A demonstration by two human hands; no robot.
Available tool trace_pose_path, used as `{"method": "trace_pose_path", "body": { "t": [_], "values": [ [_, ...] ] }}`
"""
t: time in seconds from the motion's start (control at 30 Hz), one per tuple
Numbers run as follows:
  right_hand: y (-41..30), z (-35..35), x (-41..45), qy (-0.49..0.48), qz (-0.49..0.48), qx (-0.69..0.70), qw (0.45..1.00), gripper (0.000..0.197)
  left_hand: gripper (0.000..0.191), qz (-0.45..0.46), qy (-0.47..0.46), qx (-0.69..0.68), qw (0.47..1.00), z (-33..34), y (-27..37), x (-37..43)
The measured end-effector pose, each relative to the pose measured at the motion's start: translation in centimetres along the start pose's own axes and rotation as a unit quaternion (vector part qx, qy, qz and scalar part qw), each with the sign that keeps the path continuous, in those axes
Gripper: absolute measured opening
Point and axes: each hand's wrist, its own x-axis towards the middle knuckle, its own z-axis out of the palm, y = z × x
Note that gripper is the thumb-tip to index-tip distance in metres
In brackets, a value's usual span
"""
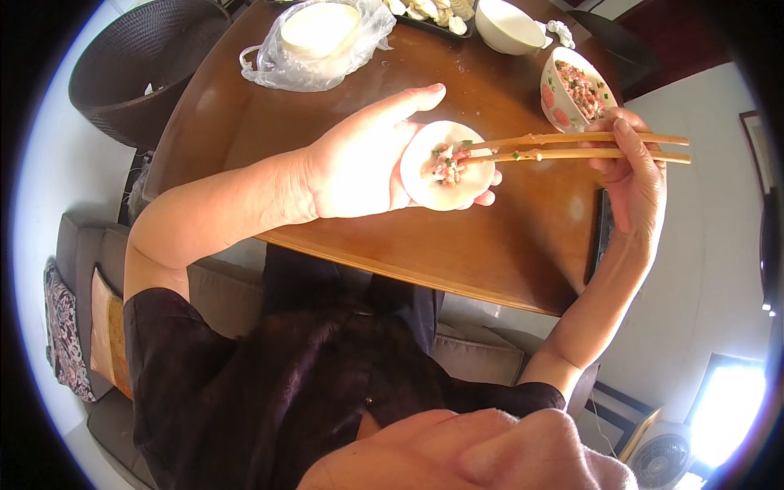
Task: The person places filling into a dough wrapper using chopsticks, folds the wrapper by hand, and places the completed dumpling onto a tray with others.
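Note:
A round dumpling wrapper [422,174] lies flat across the fingers of my left hand [373,156], which is palm up with the thumb held away. Minced meat filling with green bits [447,174] sits in the middle of the wrapper. My right hand [631,153] grips a pair of wooden chopsticks [563,154]; their tips touch the filling, and small bits of filling cling to them. Just beyond my right hand is a patterned bowl [556,104] of the same kind of meat filling.
A plastic bag [263,70] with a stack of round wrappers [320,29] lies at the table's far left. Behind are a dark tray of dumplings [436,13] and a white bowl [509,27]. A black remote control [603,226] lies near the wooden table's [392,269] right edge.

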Motion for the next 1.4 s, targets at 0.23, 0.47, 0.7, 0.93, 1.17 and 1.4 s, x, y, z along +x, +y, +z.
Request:
{"method": "trace_pose_path", "body": {
  "t": [0.23, 0.47, 0.7, 0.93, 1.17, 1.4],
  "values": [
    [-0.1, -0.8, -0.2, -0.051, 0.005, 0.053, 0.997, 0.022, 0.064, 0.002, -0.002, 0.029, 1.000, 0.1, -0.2, 0.2],
    [0.5, -1.5, 0.5, -0.010, 0.025, 0.025, 0.999, 0.025, 0.064, -0.011, 0.007, 0.020, 1.000, 0.5, -0.3, 0.4],
    [2.3, 0.3, 1.4, 0.005, 0.073, 0.022, 0.997, 0.025, 0.061, -0.010, -0.014, 0.068, 0.998, 0.1, -0.6, 0.3],
    [-0.4, -4.1, 1.2, 0.044, -0.062, 0.159, 0.984, 0.025, 0.063, -0.034, 0.034, 0.053, 0.997, 1.3, -0.5, 0.2],
    [-1.2, -6.3, 1.3, 0.290, -0.268, -0.111, 0.912, 0.030, 0.073, -0.050, 0.056, 0.086, 0.993, 1.8, -0.8, 0.2],
    [-1.2, -4.9, 0.9, 0.330, -0.221, -0.238, 0.886, 0.030, 0.074, -0.047, 0.062, 0.074, 0.994, 1.7, -0.9, 0.0]
  ]
}}
